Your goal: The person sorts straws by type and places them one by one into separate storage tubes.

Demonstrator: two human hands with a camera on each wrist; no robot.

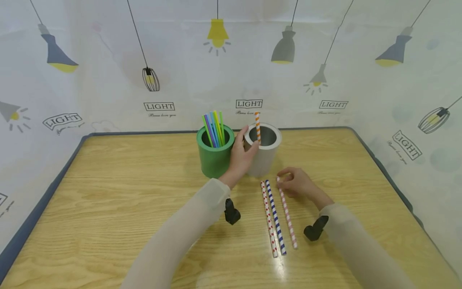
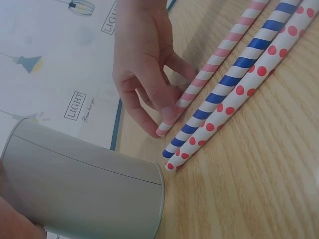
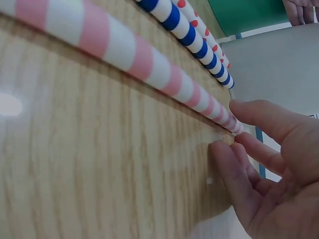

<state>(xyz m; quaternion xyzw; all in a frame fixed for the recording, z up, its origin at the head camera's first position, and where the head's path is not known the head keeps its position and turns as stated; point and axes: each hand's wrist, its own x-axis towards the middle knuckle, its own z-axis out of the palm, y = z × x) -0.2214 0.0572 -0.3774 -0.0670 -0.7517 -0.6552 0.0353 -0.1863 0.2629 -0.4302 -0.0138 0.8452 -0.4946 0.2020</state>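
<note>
My left hand [image 1: 242, 154] grips the left side of a grey cup [image 1: 260, 162], its thumb near the front rim. An orange-and-white striped paper straw [image 1: 258, 126] stands in that cup. At the far end of a pink-and-white striped paper straw [image 1: 287, 216], my right hand [image 1: 296, 182] has thumb and fingers around the tip; the straw lies along the table. In the left wrist view the thumb of the right hand [image 2: 144, 64] overlaps this straw. Left of it lie a blue-and-white striped straw [image 1: 276, 216] and a red-dotted straw [image 1: 268, 220], side by side.
A green cup [image 1: 215, 160] with several coloured straws [image 1: 215, 130] stands just left of the grey cup. The wooden table [image 1: 126, 192] backs onto a lamp-printed sheet [image 1: 187, 60] that also rises along both sides.
</note>
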